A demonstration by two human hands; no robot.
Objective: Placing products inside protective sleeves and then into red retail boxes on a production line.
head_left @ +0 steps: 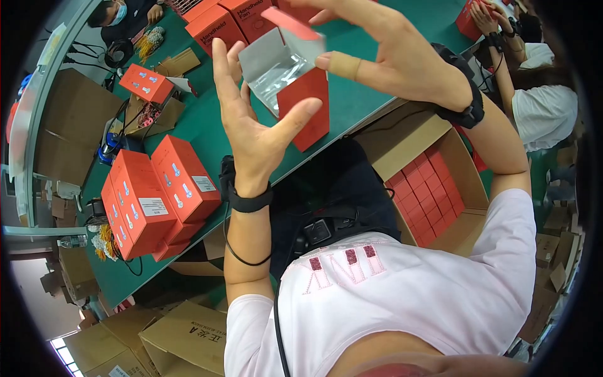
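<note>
An opened red carton (306, 112) stands at the table edge in front of me, its flaps raised and a crumpled clear plastic bag (286, 74) inside. My left hand (254, 138) is open beside it, fingers spread up along the left side and thumb in front of the red face. On the other side, my right hand (402, 63) is also open. Its bandaged thumb reaches to the carton's upper right corner near a flap, while its other fingers stretch above the lid, partly cut off by the frame's top. Neither hand visibly grips the carton.
Closed red boxes (160, 195) are stacked on the green table (207, 129) at left; more red boxes (217, 31) stand at the back. A large cardboard carton (474, 229) packed with small red boxes sits to my right. Co-workers (540, 107) work across and at right.
</note>
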